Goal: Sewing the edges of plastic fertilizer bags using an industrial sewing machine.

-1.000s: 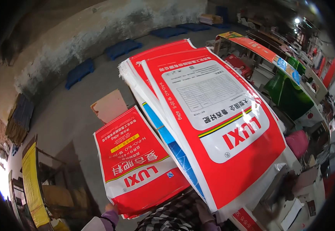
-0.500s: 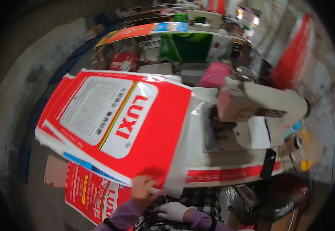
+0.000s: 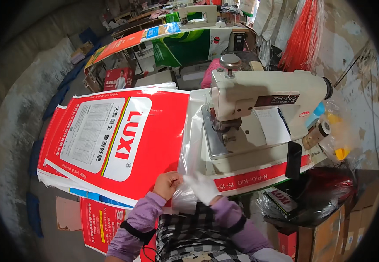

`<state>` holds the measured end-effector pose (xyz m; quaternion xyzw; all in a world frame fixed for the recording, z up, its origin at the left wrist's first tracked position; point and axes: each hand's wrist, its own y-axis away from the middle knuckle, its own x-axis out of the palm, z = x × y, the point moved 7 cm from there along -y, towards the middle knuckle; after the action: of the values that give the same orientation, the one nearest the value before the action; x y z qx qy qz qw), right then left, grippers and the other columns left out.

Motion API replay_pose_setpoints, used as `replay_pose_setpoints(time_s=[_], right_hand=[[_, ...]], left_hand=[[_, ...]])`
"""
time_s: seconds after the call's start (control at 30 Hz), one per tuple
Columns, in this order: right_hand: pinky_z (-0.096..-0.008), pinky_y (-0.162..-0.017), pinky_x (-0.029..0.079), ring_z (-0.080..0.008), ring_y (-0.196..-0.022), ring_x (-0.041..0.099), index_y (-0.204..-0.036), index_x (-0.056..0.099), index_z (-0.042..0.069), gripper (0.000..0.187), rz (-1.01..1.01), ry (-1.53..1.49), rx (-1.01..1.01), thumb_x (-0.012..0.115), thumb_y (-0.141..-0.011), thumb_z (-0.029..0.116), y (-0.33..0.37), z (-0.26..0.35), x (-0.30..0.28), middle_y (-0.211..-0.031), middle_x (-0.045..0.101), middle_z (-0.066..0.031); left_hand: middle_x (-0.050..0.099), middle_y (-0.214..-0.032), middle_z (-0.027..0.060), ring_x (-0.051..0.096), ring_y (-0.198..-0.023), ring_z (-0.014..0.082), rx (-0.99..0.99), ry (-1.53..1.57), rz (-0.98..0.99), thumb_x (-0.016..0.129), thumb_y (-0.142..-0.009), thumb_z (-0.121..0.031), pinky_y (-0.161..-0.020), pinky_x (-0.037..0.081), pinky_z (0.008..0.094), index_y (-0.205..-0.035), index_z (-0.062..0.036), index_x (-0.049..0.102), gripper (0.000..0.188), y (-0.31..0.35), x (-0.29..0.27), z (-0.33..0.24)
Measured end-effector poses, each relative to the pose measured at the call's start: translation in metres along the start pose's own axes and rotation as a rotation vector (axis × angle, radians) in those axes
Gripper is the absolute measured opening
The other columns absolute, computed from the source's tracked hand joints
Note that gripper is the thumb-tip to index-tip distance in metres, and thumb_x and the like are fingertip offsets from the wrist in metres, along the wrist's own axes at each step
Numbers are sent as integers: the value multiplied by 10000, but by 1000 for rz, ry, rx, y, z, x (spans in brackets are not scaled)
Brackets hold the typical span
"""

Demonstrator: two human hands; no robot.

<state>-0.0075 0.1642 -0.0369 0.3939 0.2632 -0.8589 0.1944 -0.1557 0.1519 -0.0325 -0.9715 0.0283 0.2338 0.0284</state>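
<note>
A stack of red and white printed sacks (image 3: 163, 144) lies left of the sewing machine (image 3: 263, 94). Clear plastic film (image 3: 188, 148) sticks out along the top sack's right edge. At the near corner of that sack, my bare left hand (image 3: 167, 185) is closed, its fingertips pinching the film. Close beside it, my right hand (image 3: 201, 187), in a white glove, has its fingers drawn together on the same film, slightly blurred. The machine's needle area (image 3: 228, 131) is beyond my right hand, apart from it.
A black phone-like object (image 3: 293, 159) stands at the table's front edge, near a thread spool (image 3: 318, 133). Cardboard boxes (image 3: 357, 222) and a plastic-wrapped bundle (image 3: 303, 198) are at lower right. Red strands (image 3: 303, 35) hang by the wall. Another sack (image 3: 95, 225) lies lower left.
My right hand has risen from my lap to the film beside my left hand. My left hand has moved to the sack's corner film. The view has shifted, showing more of the right side.
</note>
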Motion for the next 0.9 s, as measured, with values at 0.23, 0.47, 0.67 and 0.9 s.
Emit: replay_pose_setpoints(time_s=[0.23,0.47,0.67,0.9], right_hand=[[-448,-712,510,-375,-785,644,-892,673,47,340,182,-236,504,640,-813,377,18,-35,4,-837,663,-187],[-338,-686,502,-236,-737,604,-953,581,36,346,-15,-599,160,784,-738,215,-23,65,-18,-879,605,-123],[-259,-614,433,-100,-633,481,-774,532,29,195,-143,-968,264,727,-784,42,-28,66,13,-693,509,-30],[-333,-808,504,-226,-896,648,-1133,640,43,261,175,-834,-23,635,-896,152,-25,66,11,-956,659,-110]], left_hand=[[682,-871,40,602,-801,100,-81,389,-540,614,-914,-50,-757,488,267,-897,7,683,92,32,-94,-36],[659,-988,38,602,-877,132,-106,645,-242,630,-891,-37,-798,491,272,-1032,-1,646,146,37,-44,-14],[627,-1035,100,628,-926,201,-110,143,-105,634,-852,-27,-810,512,329,-1250,-65,502,421,26,-43,22],[586,-561,110,624,-532,216,-362,-368,-5,504,-987,-313,-565,512,360,-797,25,633,409,34,-77,-19]])
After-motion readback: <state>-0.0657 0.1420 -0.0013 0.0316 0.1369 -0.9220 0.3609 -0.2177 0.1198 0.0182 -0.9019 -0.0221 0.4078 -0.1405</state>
